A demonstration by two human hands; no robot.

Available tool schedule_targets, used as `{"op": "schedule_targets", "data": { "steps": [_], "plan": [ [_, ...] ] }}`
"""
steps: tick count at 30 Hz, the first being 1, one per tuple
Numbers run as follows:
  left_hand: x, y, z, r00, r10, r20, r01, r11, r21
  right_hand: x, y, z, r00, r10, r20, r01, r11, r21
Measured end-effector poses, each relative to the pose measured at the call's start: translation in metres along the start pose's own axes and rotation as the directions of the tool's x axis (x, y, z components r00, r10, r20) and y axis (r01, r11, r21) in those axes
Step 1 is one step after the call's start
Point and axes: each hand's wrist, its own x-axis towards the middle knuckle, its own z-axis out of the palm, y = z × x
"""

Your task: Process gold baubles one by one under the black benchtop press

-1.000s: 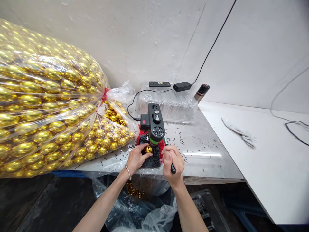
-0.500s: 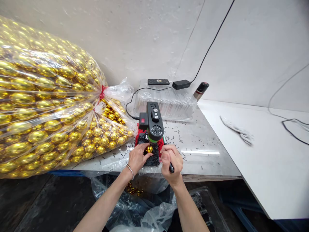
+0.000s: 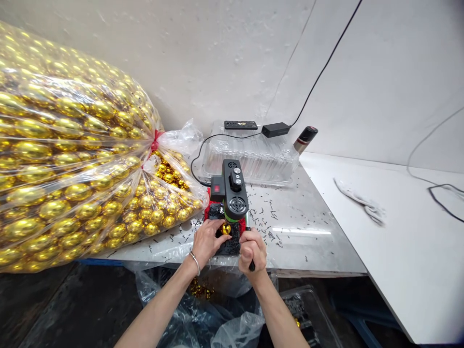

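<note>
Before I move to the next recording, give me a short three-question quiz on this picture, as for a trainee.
1. What does the left hand hold?
2. True or false: the right hand grips a black handle.
3. The tie on the big clear bag is: A) blue; B) red; C) green.

Key: 1. A gold ball; 2. True; 3. B.

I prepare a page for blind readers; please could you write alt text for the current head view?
A person's left grip pinches a small gold ball at the near end of a black device, while the right grip is wrapped around a black handle. A large clear bag of gold balls lies to the left.
</note>
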Motion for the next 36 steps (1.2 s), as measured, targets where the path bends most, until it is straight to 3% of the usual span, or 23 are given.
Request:
{"op": "schedule_targets", "data": {
  "steps": [6,12,19,22,24,26,27,29,30,33,34,35,36],
  "plan": [
    [0.0,0.0,0.0,1.0,-0.007,-0.014,0.007,1.0,-0.001,-0.006,0.004,0.007,0.999,0.001,-0.045,-0.001,1.0,-0.003],
    [-0.001,-0.002,0.001,1.0,0.003,-0.01,-0.003,1.0,-0.025,-0.012,0.008,0.011,0.998,-0.063,-0.007,0.063,0.998,-0.024],
    [0.002,0.001,-0.007,1.0,-0.012,-0.023,0.009,0.99,-0.138,0.049,-0.025,-0.012,0.988,0.148,-0.048,-0.144,0.986,0.081],
    [-0.018,0.004,-0.017,0.995,-0.088,-0.048,0.07,0.955,-0.289,0.068,-0.033,-0.017,0.98,0.196,-0.036,-0.192,0.977,0.091],
    [-0.044,0.003,-0.018,0.982,-0.176,0.066,0.187,0.887,-0.422,0.069,-0.034,-0.017,0.981,0.193,-0.027,-0.19,0.977,0.093],
    [-0.075,0.0,-0.008,0.915,-0.213,0.341,0.375,0.762,-0.528,0.065,-0.033,-0.016,0.985,0.172,-0.026,-0.169,0.981,0.096],
    [-0.09,-0.004,0.0,0.847,-0.206,0.49,0.482,0.688,-0.542,0.062,-0.033,-0.015,0.986,0.162,-0.03,-0.158,0.983,0.093],
    [-0.117,-0.013,0.02,0.684,-0.277,0.675,0.705,0.488,-0.514,0.058,-0.031,-0.013,0.988,0.147,-0.045,-0.143,0.986,0.084],
    [-0.128,-0.018,0.029,0.595,-0.344,0.726,0.8,0.343,-0.493,0.057,-0.031,-0.013,0.988,0.144,-0.051,-0.139,0.987,0.08],
    [-0.146,-0.03,0.042,0.308,-0.452,0.837,0.903,-0.138,-0.406,0.056,-0.03,-0.013,0.99,0.134,-0.046,-0.13,0.988,0.08],
    [-0.149,-0.031,0.04,0.258,-0.427,0.867,0.887,-0.252,-0.388,0.055,-0.029,-0.013,0.991,0.13,-0.042,-0.126,0.989,0.082],
    [-0.149,-0.031,0.035,0.251,-0.383,0.889,0.858,-0.336,-0.388,0.055,-0.029,-0.014,0.991,0.125,-0.038,-0.121,0.989,0.086],
    [-0.148,-0.029,0.027,0.284,-0.33,0.9,0.824,-0.396,-0.406,0.054,-0.029,-0.014,0.992,0.121,-0.036,-0.117,0.989,0.089]
  ]
}}
